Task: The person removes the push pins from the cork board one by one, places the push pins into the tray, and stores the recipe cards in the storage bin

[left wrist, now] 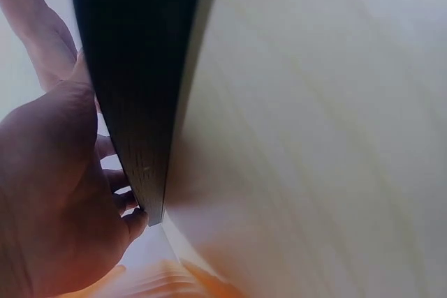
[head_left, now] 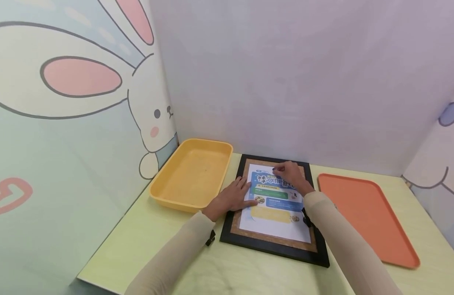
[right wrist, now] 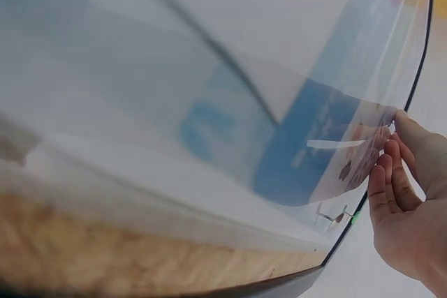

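A black-framed corkboard lies on the table with a printed poster on its brown surface. My left hand rests on the poster's left side, fingers spread across the frame's edge; the left wrist view shows this hand beside the dark frame. Near the poster's top edge, my right hand pinches a small dark thing between thumb and fingers; its kind cannot be told. The right wrist view has the right hand with fingertips together right at the glossy poster.
A yellow tray stands left of the board, close to its frame. To the right lies a flat orange tray. Walls rise behind and at the left, the left one printed with a rabbit.
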Motion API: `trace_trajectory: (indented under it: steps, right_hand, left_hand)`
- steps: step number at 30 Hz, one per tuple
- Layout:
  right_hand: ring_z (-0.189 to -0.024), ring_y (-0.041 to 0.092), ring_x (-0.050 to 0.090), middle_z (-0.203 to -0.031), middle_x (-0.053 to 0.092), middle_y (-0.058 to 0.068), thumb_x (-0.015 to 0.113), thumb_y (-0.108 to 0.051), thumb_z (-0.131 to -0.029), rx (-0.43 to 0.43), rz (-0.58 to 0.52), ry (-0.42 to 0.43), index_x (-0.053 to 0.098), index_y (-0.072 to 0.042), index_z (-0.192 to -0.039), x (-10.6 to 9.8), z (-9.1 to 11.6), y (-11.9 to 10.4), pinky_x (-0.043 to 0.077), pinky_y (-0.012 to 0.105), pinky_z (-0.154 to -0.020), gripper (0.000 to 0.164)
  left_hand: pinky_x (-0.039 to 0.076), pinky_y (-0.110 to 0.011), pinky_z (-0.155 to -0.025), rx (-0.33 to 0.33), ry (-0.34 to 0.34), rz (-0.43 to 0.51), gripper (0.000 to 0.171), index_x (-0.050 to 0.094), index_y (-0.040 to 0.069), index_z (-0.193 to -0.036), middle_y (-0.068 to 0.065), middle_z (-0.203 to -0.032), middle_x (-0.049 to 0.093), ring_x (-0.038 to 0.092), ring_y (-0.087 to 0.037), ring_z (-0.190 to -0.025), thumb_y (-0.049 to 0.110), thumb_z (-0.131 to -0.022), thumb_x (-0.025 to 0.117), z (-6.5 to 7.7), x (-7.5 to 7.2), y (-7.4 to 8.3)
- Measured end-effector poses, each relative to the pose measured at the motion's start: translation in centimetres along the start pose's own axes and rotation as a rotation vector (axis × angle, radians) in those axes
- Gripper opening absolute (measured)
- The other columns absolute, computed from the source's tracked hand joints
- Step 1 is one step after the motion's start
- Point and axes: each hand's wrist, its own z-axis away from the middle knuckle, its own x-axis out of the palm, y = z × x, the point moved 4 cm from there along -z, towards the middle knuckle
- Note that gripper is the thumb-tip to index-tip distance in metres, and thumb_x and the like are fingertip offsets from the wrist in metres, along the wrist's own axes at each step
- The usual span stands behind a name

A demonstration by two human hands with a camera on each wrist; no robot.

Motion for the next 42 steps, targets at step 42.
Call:
trace_trajectory:
  steps: [42]
  right_hand:
    - [-0.099, 0.027, 0.062, -0.114, 0.074, 0.015, 0.072, -0.021, -0.100, 0.112, -0.042, -0.014, 0.077, -0.005, -0.119, 0.6, -0.3, 0.9, 0.050, 0.044, -0.093, 0.025]
  left_hand:
    - [0.023, -0.042, -0.126, -0.012, -0.022, 0.031, 0.096, 0.026, 0.014, -0.166, -0.011, -0.173, 0.016, 0.016, -0.030, -0.159, 0.079, -0.097, 0.039, 0.0, 0.6, 0.2]
